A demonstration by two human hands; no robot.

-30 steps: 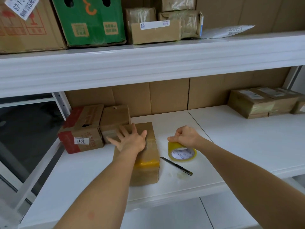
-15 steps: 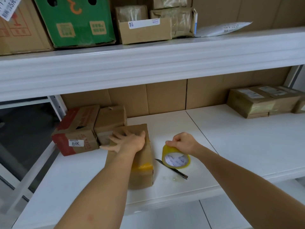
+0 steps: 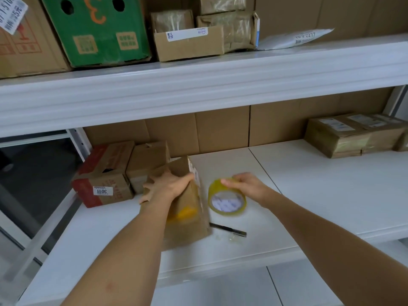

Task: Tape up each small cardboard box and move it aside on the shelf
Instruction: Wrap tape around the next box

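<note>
We see the small cardboard box (image 3: 187, 208) tilted up on one edge near the front of the white shelf (image 3: 320, 195) — a yellow tape band across it. The left hand (image 3: 170, 186) grips its top, fingers spread wide, thumb hooked over the upper edge. Just right, the right hand (image 3: 245, 184) pinches the yellowish tape roll (image 3: 227, 200). A dark pen (image 3: 228, 229) lies below the roll. Two boxes (image 3: 123, 171) stand behind — near the held one.
</note>
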